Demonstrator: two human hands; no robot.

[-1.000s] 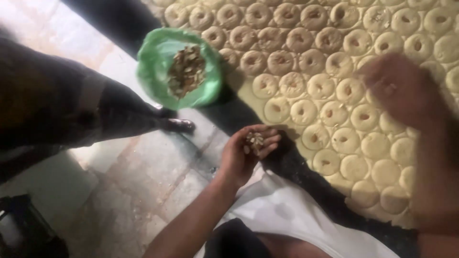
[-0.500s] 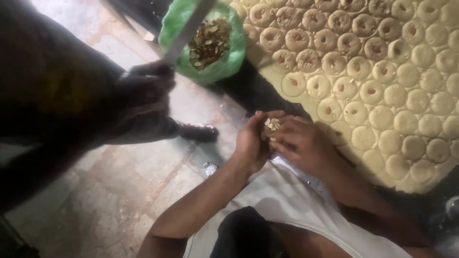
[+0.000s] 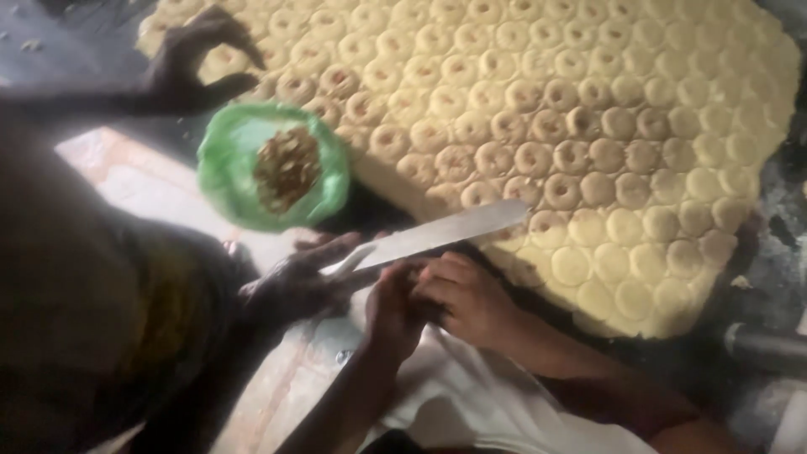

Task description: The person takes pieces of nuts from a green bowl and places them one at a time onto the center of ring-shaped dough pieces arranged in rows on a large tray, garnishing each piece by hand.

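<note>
My left hand (image 3: 393, 304) is cupped and closed low in the middle, and the chopped nut bits it held a moment ago are hidden inside it. My right hand (image 3: 471, 296) presses against it with its fingers curled into the left palm. Just beyond both hands lies a wide slab of pale yellow dough (image 3: 588, 143) stamped into several round pieces with dimpled centres. A co-worker's dark hand (image 3: 294, 284) next to my left hand holds a long flat metal blade (image 3: 437, 234) across the slab's near edge.
A green plastic bag (image 3: 227, 160) holding chopped brown nuts (image 3: 286, 166) sits at the slab's left edge. The co-worker's other hand (image 3: 189, 71) hovers over the slab's far left corner. Their dark body fills the left side. White cloth (image 3: 471, 403) covers my lap.
My right hand came off the slab and joined my left hand. The co-worker's hand brought the blade down from near the green bag to right beside my hands.
</note>
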